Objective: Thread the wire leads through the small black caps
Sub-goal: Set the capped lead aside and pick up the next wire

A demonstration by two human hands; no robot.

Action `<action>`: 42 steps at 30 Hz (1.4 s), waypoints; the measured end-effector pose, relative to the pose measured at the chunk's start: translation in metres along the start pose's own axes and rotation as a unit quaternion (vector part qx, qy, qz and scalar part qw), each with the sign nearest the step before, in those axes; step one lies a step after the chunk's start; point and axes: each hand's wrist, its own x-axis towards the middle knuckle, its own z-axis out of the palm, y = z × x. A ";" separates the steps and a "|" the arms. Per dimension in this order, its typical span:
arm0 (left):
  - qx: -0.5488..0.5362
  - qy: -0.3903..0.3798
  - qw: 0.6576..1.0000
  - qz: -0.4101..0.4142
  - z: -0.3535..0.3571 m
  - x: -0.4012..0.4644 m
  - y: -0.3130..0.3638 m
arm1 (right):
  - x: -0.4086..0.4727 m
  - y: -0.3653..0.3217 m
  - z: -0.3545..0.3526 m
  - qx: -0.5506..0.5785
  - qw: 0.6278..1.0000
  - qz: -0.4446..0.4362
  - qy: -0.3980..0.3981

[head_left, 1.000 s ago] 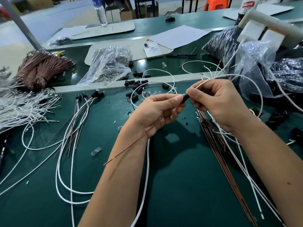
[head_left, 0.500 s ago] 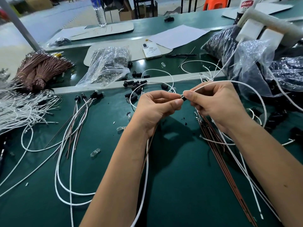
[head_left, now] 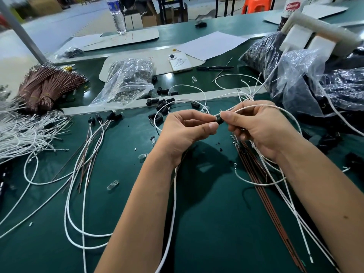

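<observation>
Black cap (head_left: 219,120) is pinched between the thumb and forefinger tips of both hands, held above the green tabletop (head_left: 206,213). It is gripped from nine o'clock by the left hand (head_left: 187,133) and from three o'clock by the right hand (head_left: 260,129). A white wire lead (head_left: 283,111) is seen running from the cap toward one o'clock.

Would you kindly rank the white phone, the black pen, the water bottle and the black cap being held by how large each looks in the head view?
1. Water bottle, partly cut off at the top.
2. Black pen and white phone: similar, and farther off, so unranked.
3. Black cap, pinched between left hand and right hand.
</observation>
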 end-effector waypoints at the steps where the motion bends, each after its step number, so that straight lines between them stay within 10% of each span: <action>1: 0.003 -0.001 1.000 0.003 0.000 0.000 0.000 | 0.000 0.000 0.000 -0.001 1.000 0.001 -0.004; 21: 0.058 -0.082 0.995 0.000 0.006 -0.002 0.000 | -0.002 -0.001 0.002 -0.019 0.997 -0.069 -0.002; 34: -0.156 0.019 0.985 -0.073 0.003 0.006 0.005 | 0.000 0.013 0.011 -0.069 0.990 -0.084 -0.086; 42: -0.246 0.112 0.961 -0.053 -0.009 0.007 0.012 | 0.000 0.011 0.003 -0.307 0.929 -0.195 -0.073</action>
